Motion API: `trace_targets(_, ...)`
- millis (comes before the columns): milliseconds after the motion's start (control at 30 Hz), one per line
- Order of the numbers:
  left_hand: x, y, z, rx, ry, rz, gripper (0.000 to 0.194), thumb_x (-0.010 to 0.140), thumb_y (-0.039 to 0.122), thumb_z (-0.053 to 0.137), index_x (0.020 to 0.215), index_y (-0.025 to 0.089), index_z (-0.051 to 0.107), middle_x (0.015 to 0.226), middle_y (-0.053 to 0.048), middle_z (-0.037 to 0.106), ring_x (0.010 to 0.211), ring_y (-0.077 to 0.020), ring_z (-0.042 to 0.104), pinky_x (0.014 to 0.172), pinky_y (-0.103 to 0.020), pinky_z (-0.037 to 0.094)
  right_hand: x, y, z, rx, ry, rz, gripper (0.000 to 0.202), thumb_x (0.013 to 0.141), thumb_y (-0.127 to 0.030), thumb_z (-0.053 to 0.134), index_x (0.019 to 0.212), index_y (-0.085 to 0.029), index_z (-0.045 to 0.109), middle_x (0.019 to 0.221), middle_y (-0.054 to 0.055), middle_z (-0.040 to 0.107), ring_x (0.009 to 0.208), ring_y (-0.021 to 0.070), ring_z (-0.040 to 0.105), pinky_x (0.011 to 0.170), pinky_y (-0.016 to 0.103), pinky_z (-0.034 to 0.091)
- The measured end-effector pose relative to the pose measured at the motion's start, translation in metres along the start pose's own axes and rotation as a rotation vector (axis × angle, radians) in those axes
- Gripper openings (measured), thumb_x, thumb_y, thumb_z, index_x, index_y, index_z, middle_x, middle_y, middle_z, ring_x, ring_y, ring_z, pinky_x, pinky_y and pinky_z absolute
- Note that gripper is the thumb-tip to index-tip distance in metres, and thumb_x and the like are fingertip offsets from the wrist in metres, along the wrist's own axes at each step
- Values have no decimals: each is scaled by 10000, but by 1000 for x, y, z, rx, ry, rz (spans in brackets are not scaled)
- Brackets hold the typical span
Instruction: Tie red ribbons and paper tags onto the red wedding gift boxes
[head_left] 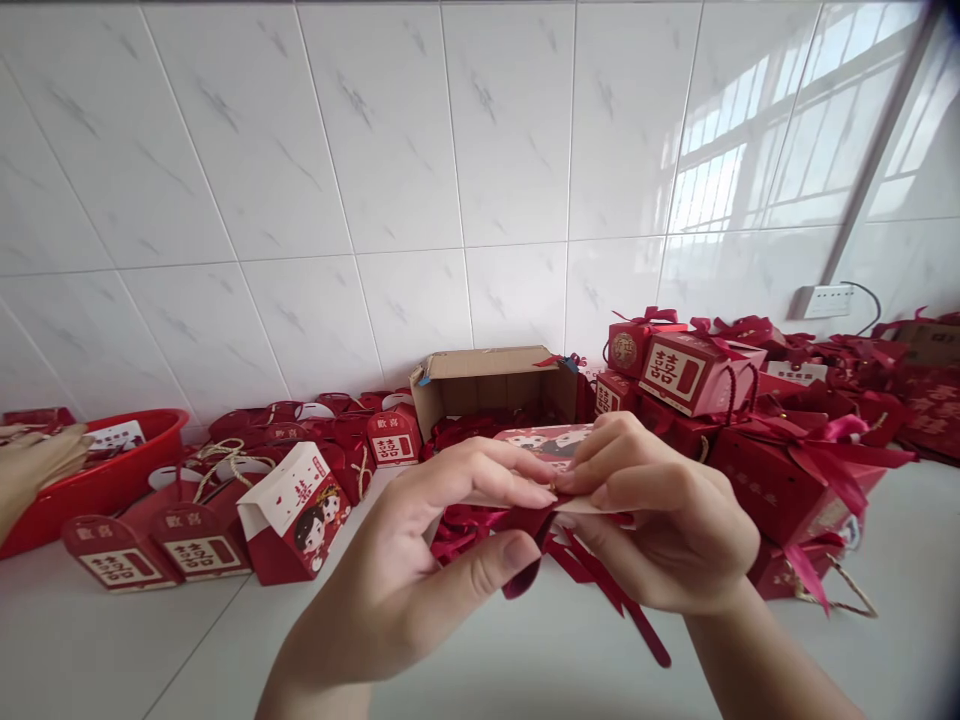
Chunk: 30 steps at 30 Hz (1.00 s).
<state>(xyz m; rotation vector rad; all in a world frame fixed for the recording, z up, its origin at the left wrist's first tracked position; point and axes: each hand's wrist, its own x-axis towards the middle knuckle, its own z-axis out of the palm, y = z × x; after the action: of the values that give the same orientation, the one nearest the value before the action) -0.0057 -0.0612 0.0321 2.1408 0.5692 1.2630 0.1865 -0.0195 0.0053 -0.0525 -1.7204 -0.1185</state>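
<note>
Working red ribbon [534, 522] above the counter [420, 670]. Left hand [450, 555] and right hand [660, 515]: each grip pinching ribbon, fingertips close together. Best practice: keep it flat, untwisted, tension even.

We saw a plain wine-red ribbon [523, 578], darker than the crimson bow [821, 455]. The front boxes [204, 555] were red, their cream panels printed with a bold red double-happiness character beside a red rectangle. On a white-topped box [292, 520] with red sides, we made out small red marks and a cartoon pair with black hair. We found the basin [165, 440] bright scarlet, the carton [487, 363] plain brown, the countertop [240, 665] pale grey-white, and the wall tiles [390, 130] white with grey streaks.
</note>
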Motion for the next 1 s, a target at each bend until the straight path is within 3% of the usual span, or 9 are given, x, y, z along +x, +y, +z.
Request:
trace_targets(100, 0, -1, 6, -61, 30, -20, 204, 859, 133, 625, 1014, 265, 625, 1128, -103, 684, 1145, -313, 624, 676, -310, 633, -1, 0, -3, 39, 13, 24, 272, 698, -4, 675, 841, -202, 556, 667, 9, 609, 577, 155, 572, 544, 348, 481)
trace_targets(200, 1, -3, 14, -130, 97, -1, 284, 844, 134, 656, 1066, 282, 557, 1066, -65, 706, 1044, -248, 679, 803, -339, 619, -1, -1, -3, 112, 44, 65, 300, 673, 14, 693, 849, -194, 568, 691, 20, 627, 605, 168, 593, 560, 353, 495)
trace_targets(300, 1, -5, 22, -192, 171, 90, 319, 851, 169, 662, 1106, 294, 515, 1021, -31, 701, 945, -183, 697, 805, -293, 608, 0, -3, 0, 226, 134, 133, 309, 678, 40, 680, 872, -181, 582, 726, 32, 649, 622, 167, 612, 575, 343, 510)
trace_targets(400, 1, -8, 27, -207, 213, 158, 228, 886, 254, 626, 1087, 277, 520, 1015, -25, 686, 891, -149, 689, 777, -249, 596, 0, -5, 6, 322, 211, 239, 287, 697, 27, 684, 853, -190, 579, 708, 9, 644, 627, 156, 624, 588, 320, 518)
trace_targets(600, 3, -13, 15, -345, 159, 65, 139, 945, 340, 516, 1040, 240, 535, 1084, -57, 653, 961, -190, 663, 815, -320, 581, -1, -8, 17, 373, 257, 551, 238, 728, -123, 749, 772, -218, 535, 679, -17, 633, 624, 141, 605, 574, 284, 511)
trace_targets(667, 3, -12, 11, -389, 135, 38, 207, 909, 382, 570, 1058, 245, 529, 1112, -63, 646, 992, -206, 656, 831, -327, 576, 0, -11, 19, 410, 273, 668, 250, 728, -172, 763, 747, -218, 518, 656, -27, 616, 607, 132, 591, 547, 264, 492)
trace_targets(800, 3, -9, 9, -197, 214, -49, 458, 792, 304, 726, 1184, 273, 492, 1009, -41, 683, 858, -173, 673, 752, -273, 579, -1, -19, 17, 484, 211, 936, 313, 715, -274, 794, 723, -207, 489, 569, -50, 556, 489, 84, 486, 441, 198, 386)
trace_targets(900, 6, -8, 12, 23, 267, -65, 194, 823, 212, 679, 996, 218, 591, 834, -15, 682, 766, -138, 667, 670, -201, 555, -13, -29, 9, 487, 184, 1079, 334, 694, -305, 814, 784, -202, 510, 634, -39, 589, 505, 70, 490, 460, 178, 404)
trace_targets(1000, 9, -6, 17, 105, 181, -31, 94, 822, 185, 674, 877, 207, 600, 785, 5, 665, 728, -121, 667, 641, -178, 548, -43, -44, -4, 514, 140, 1112, 369, 717, -333, 796, 976, -238, 552, 836, 0, 656, 680, 120, 612, 600, 224, 520)
